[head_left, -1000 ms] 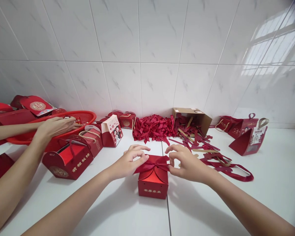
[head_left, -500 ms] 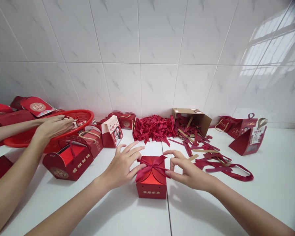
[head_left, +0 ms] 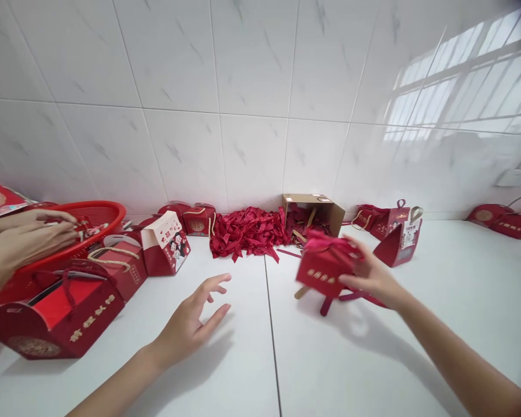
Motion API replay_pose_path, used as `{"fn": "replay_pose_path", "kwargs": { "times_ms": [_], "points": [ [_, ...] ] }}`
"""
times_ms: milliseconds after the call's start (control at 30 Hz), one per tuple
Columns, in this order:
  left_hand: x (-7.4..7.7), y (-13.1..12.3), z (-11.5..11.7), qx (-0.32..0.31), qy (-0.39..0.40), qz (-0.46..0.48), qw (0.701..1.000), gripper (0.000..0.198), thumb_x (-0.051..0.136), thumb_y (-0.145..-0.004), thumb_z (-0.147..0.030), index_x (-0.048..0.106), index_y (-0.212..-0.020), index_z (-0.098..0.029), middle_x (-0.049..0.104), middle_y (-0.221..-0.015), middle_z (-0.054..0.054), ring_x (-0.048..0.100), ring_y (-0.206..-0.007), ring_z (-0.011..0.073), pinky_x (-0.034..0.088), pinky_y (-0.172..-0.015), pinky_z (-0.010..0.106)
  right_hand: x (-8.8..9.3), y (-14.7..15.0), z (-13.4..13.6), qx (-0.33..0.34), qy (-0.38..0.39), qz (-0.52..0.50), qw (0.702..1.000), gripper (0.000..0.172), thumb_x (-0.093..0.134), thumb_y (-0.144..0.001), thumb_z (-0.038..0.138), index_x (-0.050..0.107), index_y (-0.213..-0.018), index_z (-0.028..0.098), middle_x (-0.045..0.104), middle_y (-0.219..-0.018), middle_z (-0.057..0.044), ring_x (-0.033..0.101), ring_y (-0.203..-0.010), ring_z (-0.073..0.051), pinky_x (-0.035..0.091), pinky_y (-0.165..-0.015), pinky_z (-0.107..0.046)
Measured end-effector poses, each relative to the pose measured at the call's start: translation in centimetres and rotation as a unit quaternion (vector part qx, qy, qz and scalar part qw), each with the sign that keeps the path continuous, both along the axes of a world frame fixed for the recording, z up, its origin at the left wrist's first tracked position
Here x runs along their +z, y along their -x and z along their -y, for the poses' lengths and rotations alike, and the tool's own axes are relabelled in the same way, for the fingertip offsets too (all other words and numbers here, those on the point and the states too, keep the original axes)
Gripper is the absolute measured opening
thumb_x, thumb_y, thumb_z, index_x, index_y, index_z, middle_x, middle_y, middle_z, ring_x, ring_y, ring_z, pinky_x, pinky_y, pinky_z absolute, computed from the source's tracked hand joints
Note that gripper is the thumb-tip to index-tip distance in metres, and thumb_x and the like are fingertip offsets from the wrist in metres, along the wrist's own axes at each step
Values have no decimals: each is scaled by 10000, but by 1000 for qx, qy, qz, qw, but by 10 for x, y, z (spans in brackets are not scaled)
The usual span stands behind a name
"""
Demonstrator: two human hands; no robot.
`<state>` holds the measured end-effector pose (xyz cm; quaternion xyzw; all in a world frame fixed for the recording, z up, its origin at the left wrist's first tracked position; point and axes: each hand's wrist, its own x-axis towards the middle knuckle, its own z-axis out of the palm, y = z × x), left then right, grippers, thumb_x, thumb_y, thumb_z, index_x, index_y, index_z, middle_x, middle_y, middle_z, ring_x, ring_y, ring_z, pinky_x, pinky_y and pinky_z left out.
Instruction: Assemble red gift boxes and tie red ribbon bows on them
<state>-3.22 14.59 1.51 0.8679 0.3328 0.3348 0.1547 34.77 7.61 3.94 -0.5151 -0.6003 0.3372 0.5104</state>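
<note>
A small red gift box [head_left: 319,269] with gold lettering hangs above the table at right of centre, slightly tilted and blurred. My right hand [head_left: 371,275] grips it from its right side, thumb toward the front and fingers behind. The ribbon on its top is smeared by motion. My left hand [head_left: 195,318] hovers over the white table at left of centre, fingers apart, holding nothing. Below and behind the lifted box, ribbon strips and flat strips [head_left: 301,292] lie partly hidden.
Red ribbons [head_left: 249,231] are heaped by the wall beside an open cardboard box [head_left: 336,215]. Gift boxes [head_left: 61,310] line the left, more [head_left: 399,237] stand at right. Another person's hands [head_left: 39,234] reach into a red plastic basket [head_left: 108,215].
My right hand has taken hold of the ribboned gift box and lifted it to the right. My left hand has let go of the bow and moved left. The view has turned right.
</note>
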Motion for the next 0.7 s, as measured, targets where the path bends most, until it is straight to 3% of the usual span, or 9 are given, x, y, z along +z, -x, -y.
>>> {"fn": "replay_pose_path", "kwargs": {
  "times_ms": [67, 133, 233, 333, 433, 567, 633, 700],
  "points": [
    [-5, 3, -4, 16, 49, -3, 999, 430, 472, -890, -329, 350, -1301, -301, 515, -1306, 76, 617, -997, 209, 534, -728, 301, 3, -52, -2, -169, -35, 2, 985, 842, 772, -607, 442, 355, -1322, 284, 508, -1281, -127, 563, -1109, -293, 540, -837, -409],
    [-8, 4, -7, 34, 90, 14, 995, 408, 431, -907, -363, 348, -1299, -289, 520, -1296, 86, 612, -1006, 212, 537, -710, 299, -4, -98, -7, -285, -24, 3, 958, 808, 788, -563, 462, 425, -1254, 253, 571, -1180, -133, 594, -1049, -309, 543, -817, -424],
    [-13, 4, -11, 33, 125, 13, 991, 392, 414, -914, -371, 362, -1292, -281, 515, -1304, 92, 600, -1026, 212, 534, -730, 303, -31, -145, -16, -363, 34, 65, 929, 845, 794, -535, 470, 424, -1258, 238, 600, -1111, -139, 604, -993, -322, 527, -813, -464],
    [-17, 5, -12, 15, 135, -5, 991, 459, 441, -904, -356, 302, -1335, -283, 509, -1316, 109, 591, -1039, 217, 532, -729, 307, -60, -166, -23, -410, 40, 120, 903, 900, 783, -524, 485, 401, -1287, 198, 586, -1121, -161, 596, -986, -333, 496, -844, -476],
    [-22, 7, -13, 17, 140, 0, 990, 534, 439, -908, -345, 202, -1381, -271, 496, -1320, 144, 587, -1037, 220, 532, -725, 318, -73, -166, -30, -442, 22, 152, 884, 908, 748, -558, 524, 387, -1316, 179, 522, -1205, -193, 533, -1095, -360, 465, -878, -473],
    [-25, 8, -15, 30, 156, 5, 987, 542, 442, -908, -342, 193, -1385, -280, 476, -1335, 142, 571, -1065, 213, 531, -746, 317, -63, -135, -44, -571, 45, 253, 780, 1062, 664, -639, 607, 197, -1437, 85, 203, -1411, -328, 189, -1321, -473, 239, -1014, -593],
    [-28, 8, -17, 37, 159, 7, 987, 529, 450, -904, -346, 221, -1378, -289, 478, -1333, 128, 561, -1088, 209, 528, -777, 320, -53, -109, -57, -568, -18, 311, 761, 990, 547, -751, 601, 124, -1451, 42, 90, -1450, -319, 91, -1354, -451, 147, -1050, -606],
    [-31, 8, -18, 39, 162, 0, 986, 513, 447, -905, -352, 242, -1372, -295, 473, -1335, 118, 546, -1117, 210, 516, -832, 341, -42, -76, -74, -521, -84, 368, 765, 800, 451, -834, 541, 211, -1440, 78, 78, -1481, -251, 69, -1373, -403, 122, -1067, -594]
  ]
}}
